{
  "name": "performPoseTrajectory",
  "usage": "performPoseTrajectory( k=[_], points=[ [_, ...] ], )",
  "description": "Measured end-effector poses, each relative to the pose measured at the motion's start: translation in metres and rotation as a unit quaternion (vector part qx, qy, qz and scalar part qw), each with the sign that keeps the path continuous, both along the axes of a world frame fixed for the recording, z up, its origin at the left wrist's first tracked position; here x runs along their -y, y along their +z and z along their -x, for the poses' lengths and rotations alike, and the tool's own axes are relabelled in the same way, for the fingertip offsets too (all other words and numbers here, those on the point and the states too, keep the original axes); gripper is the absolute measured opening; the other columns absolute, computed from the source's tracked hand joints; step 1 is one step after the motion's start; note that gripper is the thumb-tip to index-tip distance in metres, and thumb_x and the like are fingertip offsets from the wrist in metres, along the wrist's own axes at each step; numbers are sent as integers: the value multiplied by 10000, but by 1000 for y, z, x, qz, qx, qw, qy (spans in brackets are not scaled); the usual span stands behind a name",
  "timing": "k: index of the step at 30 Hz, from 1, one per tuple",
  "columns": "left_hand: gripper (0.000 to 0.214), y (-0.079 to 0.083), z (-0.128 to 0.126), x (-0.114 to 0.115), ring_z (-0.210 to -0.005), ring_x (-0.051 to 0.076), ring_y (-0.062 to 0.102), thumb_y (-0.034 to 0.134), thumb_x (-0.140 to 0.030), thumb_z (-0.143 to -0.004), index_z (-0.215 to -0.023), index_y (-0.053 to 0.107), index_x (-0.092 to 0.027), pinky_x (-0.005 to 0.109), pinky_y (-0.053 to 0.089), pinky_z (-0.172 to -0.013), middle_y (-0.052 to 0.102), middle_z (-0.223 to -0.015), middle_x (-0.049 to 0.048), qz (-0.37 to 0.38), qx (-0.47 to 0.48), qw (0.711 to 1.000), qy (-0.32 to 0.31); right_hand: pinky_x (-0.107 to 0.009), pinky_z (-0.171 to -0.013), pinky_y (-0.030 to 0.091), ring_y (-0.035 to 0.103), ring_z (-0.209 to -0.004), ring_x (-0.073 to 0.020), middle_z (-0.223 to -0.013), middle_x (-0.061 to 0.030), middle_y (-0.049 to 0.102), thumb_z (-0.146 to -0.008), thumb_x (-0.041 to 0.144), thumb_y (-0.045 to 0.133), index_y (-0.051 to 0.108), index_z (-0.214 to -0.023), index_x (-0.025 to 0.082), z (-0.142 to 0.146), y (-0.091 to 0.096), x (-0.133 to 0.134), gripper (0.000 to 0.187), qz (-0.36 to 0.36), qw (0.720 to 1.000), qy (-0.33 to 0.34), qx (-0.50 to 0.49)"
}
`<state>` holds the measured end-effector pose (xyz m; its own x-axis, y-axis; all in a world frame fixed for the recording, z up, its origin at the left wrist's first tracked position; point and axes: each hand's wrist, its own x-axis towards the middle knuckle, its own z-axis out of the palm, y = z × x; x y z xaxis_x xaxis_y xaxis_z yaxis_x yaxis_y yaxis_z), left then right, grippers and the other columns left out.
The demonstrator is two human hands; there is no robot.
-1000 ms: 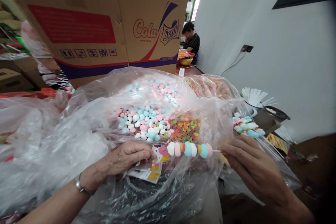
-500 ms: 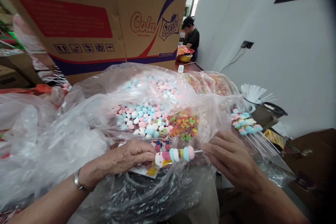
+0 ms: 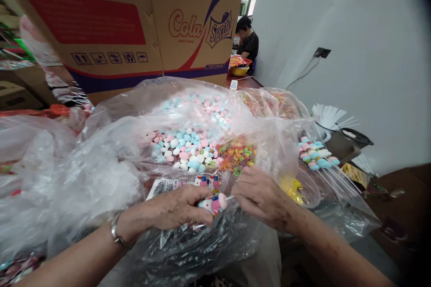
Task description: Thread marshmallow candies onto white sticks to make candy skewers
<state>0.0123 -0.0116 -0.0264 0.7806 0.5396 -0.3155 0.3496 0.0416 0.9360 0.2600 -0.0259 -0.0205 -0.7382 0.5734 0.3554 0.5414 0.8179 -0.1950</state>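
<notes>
My left hand (image 3: 170, 210) is closed on a small printed wrapper (image 3: 211, 204), with the candy skewer (image 3: 222, 199) pushed most of the way into it. Only a pink and white piece and a bit of white stick show. My right hand (image 3: 261, 195) pinches the stick's right end. Both hands rest over a crumpled clear plastic bag (image 3: 101, 175). Just behind them lie pastel pink, blue and white candies (image 3: 183, 150) and coloured ring candies (image 3: 237, 157). A strip of printed wrappers (image 3: 183, 184) lies under the hands.
A large Cola/Sprite cardboard box (image 3: 134, 22) stands behind the bags. Finished candy skewers (image 3: 316, 157) lie at right, near a cup of white sticks (image 3: 328, 119) and a dark pot (image 3: 353, 139). Another person (image 3: 248, 45) sits far back by the white wall.
My right hand has moved left, sliding the candy skewer into the wrapper held by my left hand. Most candies that showed before are now covered.
</notes>
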Motion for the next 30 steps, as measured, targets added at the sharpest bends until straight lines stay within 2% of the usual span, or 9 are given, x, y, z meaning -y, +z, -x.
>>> performPoseTrajectory(
  k=[5,10,12,17,20,23,25,28,30],
  points=[
    [113,-10,-4,3,-609,122,524,656,-288,-824,-831,591,-196,198,368,-505,561,-727,-41,33,22,999,29,-305,-707,294,438,-733,-162,-721,-14,595,-937,160,495,589,-737,172,15,0,-9,221,-19,999,37,9],
    [236,-12,4,2,-591,119,526,713,-344,-789,-938,595,-205,209,394,-519,533,-752,-48,83,27,995,41,-311,-727,295,438,-732,-162,-696,-10,584,-946,160,480,597,-716,168,11,10,-20,258,-25,999,40,-3],
    [281,-14,10,0,-571,116,483,732,-393,-779,-938,599,-203,216,361,-516,504,-712,-56,46,11,999,28,-316,-732,293,441,-719,-155,-695,-5,581,-935,144,474,601,-714,166,8,11,-21,256,-9,999,30,-4],
    [308,-24,20,-1,-620,113,310,740,-466,-790,-861,615,-194,238,214,-525,385,-673,-67,-108,0,994,17,-306,-696,293,436,-667,-139,-656,3,550,-919,142,463,577,-667,161,9,10,-16,278,31,999,12,13],
    [321,-25,21,1,-655,121,349,724,-475,-815,-970,642,-206,226,243,-553,446,-726,-62,-131,0,991,28,-293,-664,287,434,-645,-129,-642,11,541,-912,141,463,553,-642,165,15,12,-12,286,58,998,-8,6],
    [318,-20,18,3,-729,145,422,696,-485,-841,-987,656,-205,221,306,-622,536,-813,-38,-161,5,986,29,-293,-656,286,430,-632,-124,-645,15,552,-924,150,455,554,-643,166,19,15,-9,298,76,997,-7,22],
    [323,-18,15,3,-727,151,455,695,-492,-840,-978,654,-202,223,333,-632,561,-797,-32,-149,11,988,25,-301,-668,290,431,-650,-134,-659,7,562,-938,164,450,573,-666,167,20,16,-10,298,50,998,4,32],
    [361,-18,12,4,-623,138,492,722,-478,-819,-1037,629,-206,218,353,-563,561,-690,-49,-65,1,998,21,-309,-695,303,433,-675,-145,-678,-5,573,-948,173,454,593,-688,166,22,16,-12,295,17,999,13,29],
    [344,-19,10,6,-562,121,494,742,-440,-807,-1032,628,-206,208,360,-517,552,-663,-58,-9,5,999,31,-305,-703,311,435,-674,-144,-667,0,576,-942,168,473,589,-681,170,25,14,-13,286,27,999,29,36]
  ],
)
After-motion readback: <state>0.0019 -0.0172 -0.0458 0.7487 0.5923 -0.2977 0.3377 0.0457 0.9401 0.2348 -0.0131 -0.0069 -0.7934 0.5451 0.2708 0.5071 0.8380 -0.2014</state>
